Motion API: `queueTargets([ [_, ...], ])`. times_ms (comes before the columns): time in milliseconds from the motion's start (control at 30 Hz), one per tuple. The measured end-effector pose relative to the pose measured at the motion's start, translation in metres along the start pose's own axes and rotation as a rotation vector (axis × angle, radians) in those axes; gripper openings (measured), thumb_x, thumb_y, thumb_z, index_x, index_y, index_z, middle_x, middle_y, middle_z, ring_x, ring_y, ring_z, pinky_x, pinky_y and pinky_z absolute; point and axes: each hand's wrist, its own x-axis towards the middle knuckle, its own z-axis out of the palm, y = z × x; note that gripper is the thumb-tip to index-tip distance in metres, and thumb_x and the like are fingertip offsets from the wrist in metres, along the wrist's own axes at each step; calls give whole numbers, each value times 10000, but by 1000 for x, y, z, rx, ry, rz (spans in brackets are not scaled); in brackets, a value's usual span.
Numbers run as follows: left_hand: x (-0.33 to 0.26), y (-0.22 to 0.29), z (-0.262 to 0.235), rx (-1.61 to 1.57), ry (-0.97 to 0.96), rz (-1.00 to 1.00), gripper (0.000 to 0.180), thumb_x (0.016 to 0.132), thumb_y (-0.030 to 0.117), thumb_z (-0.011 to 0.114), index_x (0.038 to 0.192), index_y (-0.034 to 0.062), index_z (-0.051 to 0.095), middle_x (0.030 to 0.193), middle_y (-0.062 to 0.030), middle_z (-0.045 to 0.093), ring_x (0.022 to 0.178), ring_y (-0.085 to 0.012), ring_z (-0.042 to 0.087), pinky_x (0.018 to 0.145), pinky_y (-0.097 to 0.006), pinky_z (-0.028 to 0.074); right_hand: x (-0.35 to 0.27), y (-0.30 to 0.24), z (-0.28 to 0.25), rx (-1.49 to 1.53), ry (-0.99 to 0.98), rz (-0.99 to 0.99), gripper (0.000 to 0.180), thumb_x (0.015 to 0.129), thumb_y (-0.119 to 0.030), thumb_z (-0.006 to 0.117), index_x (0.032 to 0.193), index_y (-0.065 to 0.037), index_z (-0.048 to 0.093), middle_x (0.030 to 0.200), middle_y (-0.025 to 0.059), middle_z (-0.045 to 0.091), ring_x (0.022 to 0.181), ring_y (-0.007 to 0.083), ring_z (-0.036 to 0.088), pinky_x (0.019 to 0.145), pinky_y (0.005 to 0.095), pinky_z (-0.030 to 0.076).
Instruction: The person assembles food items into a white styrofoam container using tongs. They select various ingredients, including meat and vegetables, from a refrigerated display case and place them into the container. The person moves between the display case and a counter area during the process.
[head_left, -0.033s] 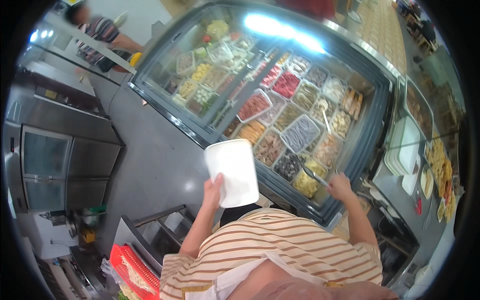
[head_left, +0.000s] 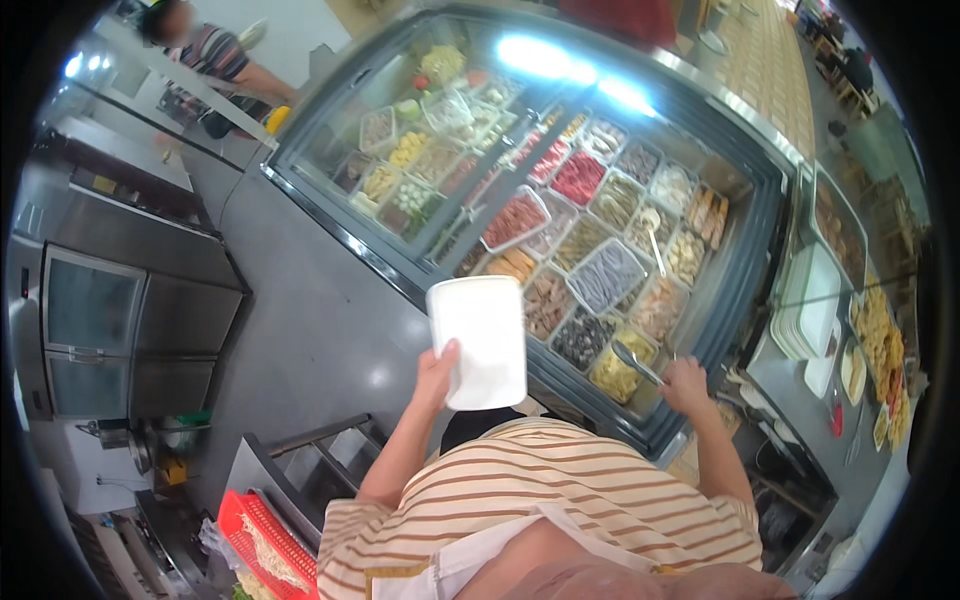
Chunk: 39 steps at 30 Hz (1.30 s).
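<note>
My left hand (head_left: 436, 375) grips a white rectangular plastic tray (head_left: 485, 345) by its left edge, thumb on top. The tray is held beside the near edge of a glass-topped chilled display case (head_left: 350, 240). In my right hand (head_left: 685, 384) is a pair of metal tongs (head_left: 640, 364), its tips over a tub of pale yellow food (head_left: 617, 378) at the case's near corner. Next to it stand a tub of black food pieces (head_left: 582, 338) and a tub of grey strips (head_left: 607, 274). Whether the tongs hold any food I cannot tell.
A sliding glass lid frame (head_left: 500, 190) crosses the case. White trays (head_left: 800, 310) are stacked on the right counter, near fried food (head_left: 878, 330). A red basket (head_left: 265, 545) sits at lower left, and steel fridges (head_left: 95, 330) stand left. Another person (head_left: 225, 70) is at far left.
The white tray and my left hand have shifted slightly right in the picture. My right hand and the tongs are slightly lower; the view itself has shifted a little.
</note>
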Motion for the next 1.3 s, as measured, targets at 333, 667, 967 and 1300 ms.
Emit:
queueTargets([
  [333,175,66,67,423,-774,161,415,915,358,452,1090,3,577,925,-111,637,869,-188,600,766,-324,451,-47,-46,75,835,24,789,144,656,-108,685,675,22,625,555,112,549,480,236,518,501,375,447],
  [667,232,40,80,599,-817,575,360,894,275,493,1070,-32,559,873,-139,635,790,-249,619,742,-346,474,-50,-104,56,1034,278,1016,140,713,-49,597,599,-2,530,534,43,490,503,138,504,399,274,374],
  [967,207,106,-64,-234,-545,-288,356,867,246,577,1094,-28,551,966,-105,630,836,-199,627,756,-346,512,69,-139,-4,996,341,404,542,778,-32,535,1299,-14,388,737,20,481,635,82,423,576,227,380],
  [1300,292,200,-316,-689,120,113,450,893,270,523,1208,-39,440,1138,-150,559,1003,-285,572,876,-396,469,173,-306,-96,832,276,-120,494,844,-167,577,1283,-20,403,902,106,580,781,173,522,715,290,428],
])
